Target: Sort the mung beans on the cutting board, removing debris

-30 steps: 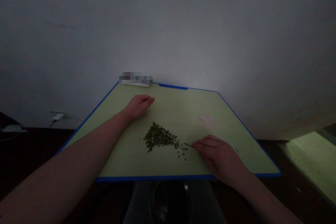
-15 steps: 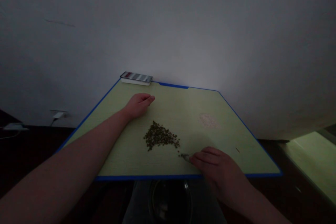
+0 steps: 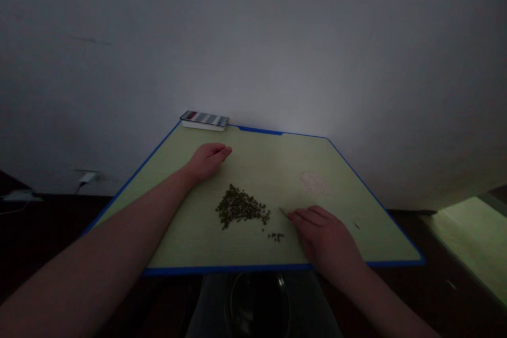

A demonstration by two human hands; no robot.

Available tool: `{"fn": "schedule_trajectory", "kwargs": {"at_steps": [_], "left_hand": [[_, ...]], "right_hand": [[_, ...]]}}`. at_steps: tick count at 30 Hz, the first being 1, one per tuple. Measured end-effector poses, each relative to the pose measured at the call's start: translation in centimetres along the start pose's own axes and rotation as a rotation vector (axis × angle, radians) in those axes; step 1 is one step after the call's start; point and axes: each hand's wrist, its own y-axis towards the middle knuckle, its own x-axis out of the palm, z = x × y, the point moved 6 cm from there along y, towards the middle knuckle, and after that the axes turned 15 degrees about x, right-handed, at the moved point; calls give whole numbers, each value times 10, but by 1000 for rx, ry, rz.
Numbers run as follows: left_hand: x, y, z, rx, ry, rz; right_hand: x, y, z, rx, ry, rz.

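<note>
A heap of small dark green beans lies in the middle of a pale green table with a blue edge. A few stray beans sit apart, nearer the front edge. My right hand rests just right of the heap, fingers pinched on a thin small tool whose tip points at the heap. My left hand lies on the table behind the heap, fingers loosely curled with nothing visible in them.
A faint pale pile of grains lies at the right of the table. A phone rests at the far left corner against the wall. A round dark bowl sits below the front edge. Another pale green surface stands at right.
My right hand pulled a few beans toward the front edge, then moved back up beside the heap, leaving those beans apart. My left hand has stayed put.
</note>
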Motion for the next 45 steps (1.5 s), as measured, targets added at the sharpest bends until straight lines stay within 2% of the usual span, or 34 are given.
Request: {"fn": "schedule_trajectory", "kwargs": {"at_steps": [4, 11, 15, 23, 29, 33, 36, 40, 45], "left_hand": [[0, 0, 0, -2, 2, -6], [1, 1, -1, -14, -12, -7], [1, 1, -2, -13, -18, -2], [1, 0, -3, -2, 2, -2], [2, 1, -2, -5, -5, -8], [2, 0, -1, -8, -15, 2], [1, -1, 0, -2, -13, 6], [1, 1, 0, 5, 5, 1], [0, 2, 0, 2, 9, -4]], "right_hand": [[-2, 1, 5, 24, 8, -9], [1, -13, -19, -66, 31, -45], [6, -5, -21, -34, -15, -61], [8, 9, 0, 97, -97, -59], [9, 4, -14, 53, -83, -111], [13, 16, -21, 57, -90, -134], [16, 30, -14, 100, -135, -135], [15, 43, 7, 180, -195, -137], [11, 40, 25, 204, -197, -112]]}}
